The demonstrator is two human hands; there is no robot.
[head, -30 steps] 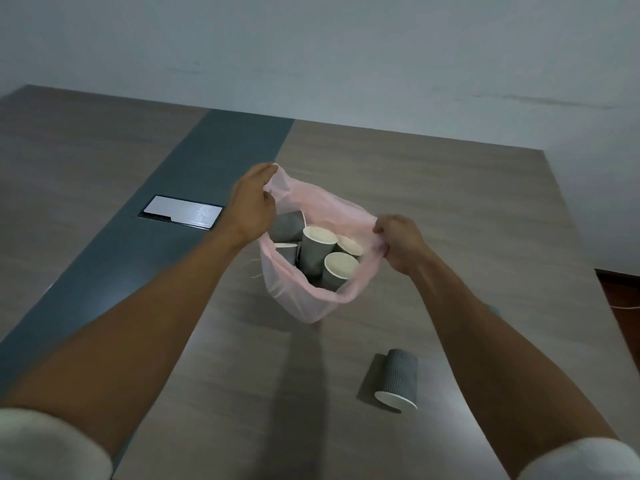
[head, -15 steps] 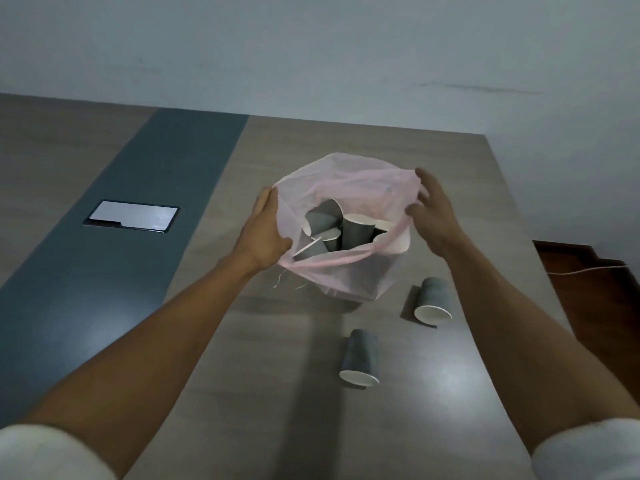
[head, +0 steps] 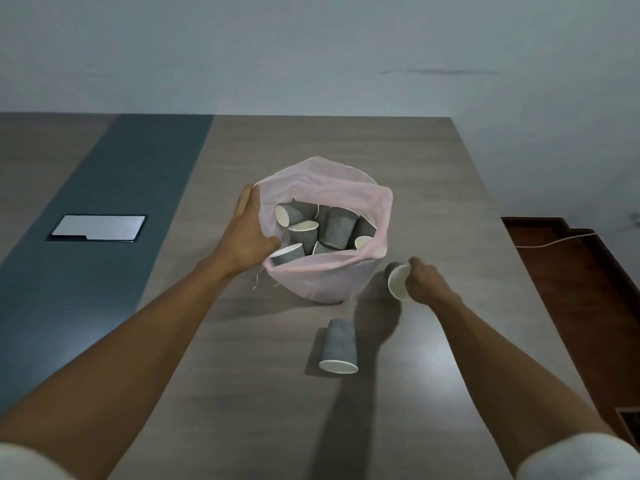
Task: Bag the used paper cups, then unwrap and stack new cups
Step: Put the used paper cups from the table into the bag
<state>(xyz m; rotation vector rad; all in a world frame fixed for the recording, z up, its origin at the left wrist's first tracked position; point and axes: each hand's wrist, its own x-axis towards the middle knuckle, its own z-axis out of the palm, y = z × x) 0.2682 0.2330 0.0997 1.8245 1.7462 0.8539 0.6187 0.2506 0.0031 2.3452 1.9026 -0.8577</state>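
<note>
We are bagging used cups: our left hand (head: 247, 237) holds the thin pink plastic bag (head: 325, 278) open on the desk (head: 242, 375), our right hand (head: 420, 280) apparently grips a grey ribbed paper cup (head: 398, 280). Next comes lifting it in, then the fallen grey cup (head: 338, 346).

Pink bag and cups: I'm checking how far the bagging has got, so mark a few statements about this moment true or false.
1. The pink bag stands open with grey cups inside. True.
2. The right hand is empty. False: it grips a cup beside the bag.
3. The left hand holds the bag's rim. True.
4. No cup lies loose on the table. False: a lone cup lies on its side near the bag.
</note>
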